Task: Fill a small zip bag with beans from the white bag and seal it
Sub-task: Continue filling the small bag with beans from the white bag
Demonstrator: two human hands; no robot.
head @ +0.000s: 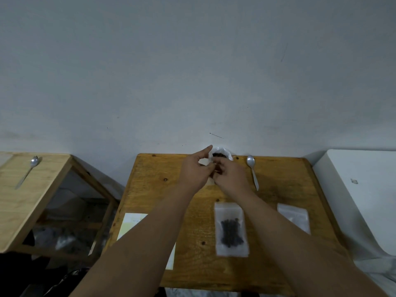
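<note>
The white bag (pixel 226 152) stands open at the table's far edge, with dark beans (pixel 219 155) showing inside. Just in front of it, my left hand (pixel 195 171) and my right hand (pixel 231 175) meet. Both pinch a small clear zip bag (pixel 211 181) between them. Most of that bag is hidden by my fingers, and something dark shows at its top. A second zip bag (pixel 231 229) lies flat nearer to me with dark beans inside. An empty zip bag (pixel 294 217) lies to its right.
A metal spoon (pixel 252 171) lies right of my hands on the wooden table (pixel 278 189). A sheet of paper (pixel 132 225) lies under my left forearm. A second wooden table (pixel 25 200) on the left carries another spoon (pixel 27 172). A white surface (pixel 360 189) stands at the right.
</note>
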